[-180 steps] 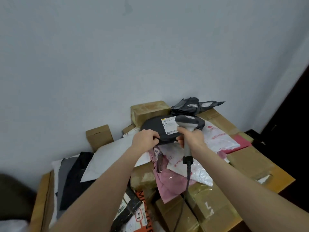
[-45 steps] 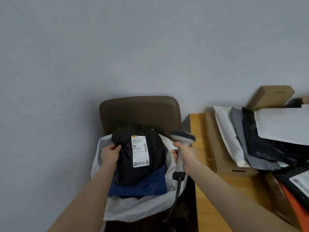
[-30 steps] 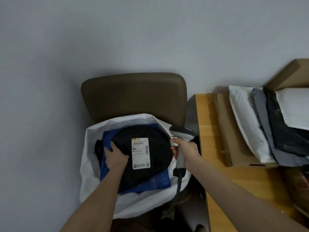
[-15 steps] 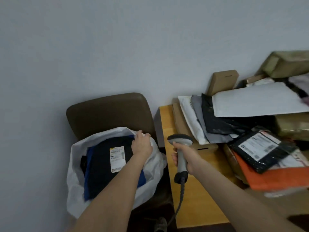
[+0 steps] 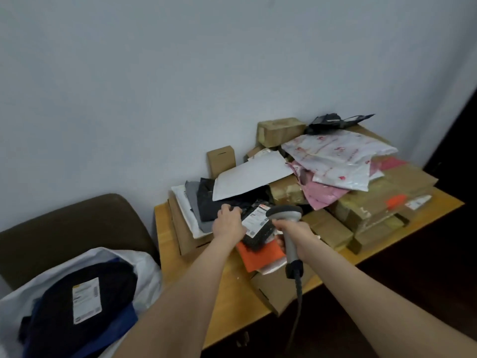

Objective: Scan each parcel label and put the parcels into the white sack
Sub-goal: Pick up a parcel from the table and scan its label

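On the table (image 5: pixel 233 303) my left hand (image 5: pixel 228 222) clutched the black parcel (image 5: pixel 260 236); its label (image 5: pixel 255 220) lay just left of the scanner (image 5: pixel 284 214) clenched in my right hand (image 5: pixel 296 232).

A plain, smooth wall painted pale grey-blue (image 5: pixel 180 86) fills the upper part of the view, lit softly and evenly. Against it at the lower left stands a dark olive-brown upholstered chair with a rounded backrest (image 5: pixel 64 228). Just beside the chair, on its right, a light yellowish wooden table (image 5: pixel 237 303) also stands against the wall. At the far right a dark, unlit vertical strip (image 5: pixel 462 125) borders the wall; what it is cannot be told. The space below the table's front edge (image 5: pixel 387 293) lies in deep shadow.
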